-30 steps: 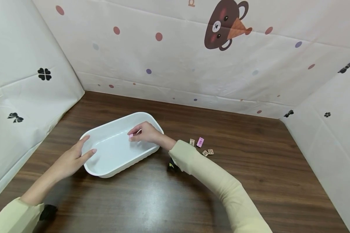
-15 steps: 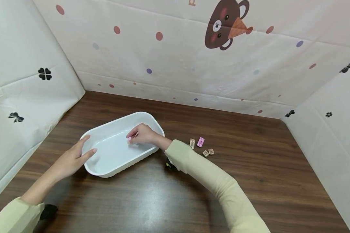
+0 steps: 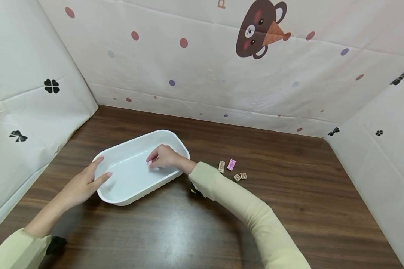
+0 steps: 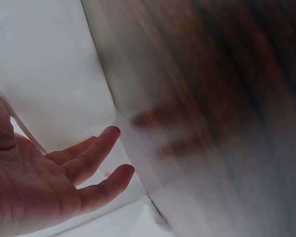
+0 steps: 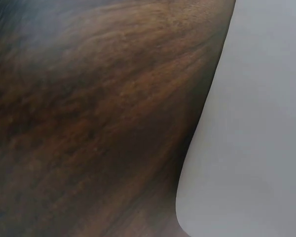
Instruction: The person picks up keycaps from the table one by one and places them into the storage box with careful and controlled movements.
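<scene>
A white plastic tray (image 3: 131, 183) with rounded corners stands at an angle on the table. Inside it, my right hand (image 3: 165, 157) pinches a small pink block (image 3: 149, 163) between thumb and fingers, low over the tray floor. At the tray's left end is my left hand (image 3: 84, 183), thumb and forefinger spread at the rim. In the left wrist view the left hand's fingers (image 4: 96, 158) lie loosely extended beside the tray's outer wall (image 4: 54, 79). The right wrist view has only the tray wall (image 5: 246, 128) and table, without the hand.
Right of the tray lie a printed pink block (image 3: 231, 164), a longer tan block (image 3: 221, 166) and two small tan blocks (image 3: 237, 177) on the dark wooden table (image 3: 289, 209). White patterned sheets (image 3: 205, 67) enclose the table at the back and both sides.
My right hand has moved slightly left and lower into the tray, still holding the small pink block. The left hand and the tray stay where they were.
</scene>
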### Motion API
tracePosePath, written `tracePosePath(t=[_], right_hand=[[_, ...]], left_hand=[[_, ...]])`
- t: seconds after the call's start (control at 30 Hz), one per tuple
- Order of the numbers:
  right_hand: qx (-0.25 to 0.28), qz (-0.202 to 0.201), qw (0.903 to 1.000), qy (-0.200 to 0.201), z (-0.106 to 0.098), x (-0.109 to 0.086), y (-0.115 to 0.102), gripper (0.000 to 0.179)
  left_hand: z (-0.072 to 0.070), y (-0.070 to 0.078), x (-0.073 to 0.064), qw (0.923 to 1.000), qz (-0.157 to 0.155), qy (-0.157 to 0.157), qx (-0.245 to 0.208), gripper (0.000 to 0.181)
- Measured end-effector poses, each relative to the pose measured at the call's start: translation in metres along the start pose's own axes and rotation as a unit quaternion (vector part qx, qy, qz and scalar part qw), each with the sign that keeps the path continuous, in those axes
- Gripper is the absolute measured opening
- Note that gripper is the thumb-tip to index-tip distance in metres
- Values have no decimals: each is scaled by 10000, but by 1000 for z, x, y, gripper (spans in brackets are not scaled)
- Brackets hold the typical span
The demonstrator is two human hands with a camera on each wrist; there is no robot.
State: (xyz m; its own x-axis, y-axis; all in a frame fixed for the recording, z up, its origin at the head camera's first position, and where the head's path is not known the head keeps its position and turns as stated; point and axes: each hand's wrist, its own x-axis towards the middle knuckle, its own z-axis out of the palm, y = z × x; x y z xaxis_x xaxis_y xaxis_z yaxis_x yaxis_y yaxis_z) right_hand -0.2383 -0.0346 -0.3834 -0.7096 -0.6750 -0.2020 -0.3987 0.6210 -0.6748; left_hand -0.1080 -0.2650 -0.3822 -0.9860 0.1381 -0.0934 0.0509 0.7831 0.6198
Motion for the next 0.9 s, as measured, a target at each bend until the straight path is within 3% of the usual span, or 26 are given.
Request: tracePosePath(t=[0.13, 0.37, 0.57, 0.7, 0.9], right_hand=[[-237, -51, 9997, -3, 0, 0, 0, 20], [-198, -41, 9996, 175, -1, 0, -1, 22], [-331, -375, 9980, 378, -7, -3, -5, 24], [-740, -528, 9954, 289, -10, -6, -8, 30], [-1721, -852, 9814, 80, -11, -13, -10, 38]], left_hand=[[-1, 1, 0, 10000, -19, -15, 6, 73], [-1, 2, -1, 10000, 7, 17, 39, 73], [0, 2, 0, 10000, 9, -21, 44, 73], [0, 2, 0, 10000, -26, -80, 39, 74], [0, 0, 1, 9999, -15, -73, 86, 74]])
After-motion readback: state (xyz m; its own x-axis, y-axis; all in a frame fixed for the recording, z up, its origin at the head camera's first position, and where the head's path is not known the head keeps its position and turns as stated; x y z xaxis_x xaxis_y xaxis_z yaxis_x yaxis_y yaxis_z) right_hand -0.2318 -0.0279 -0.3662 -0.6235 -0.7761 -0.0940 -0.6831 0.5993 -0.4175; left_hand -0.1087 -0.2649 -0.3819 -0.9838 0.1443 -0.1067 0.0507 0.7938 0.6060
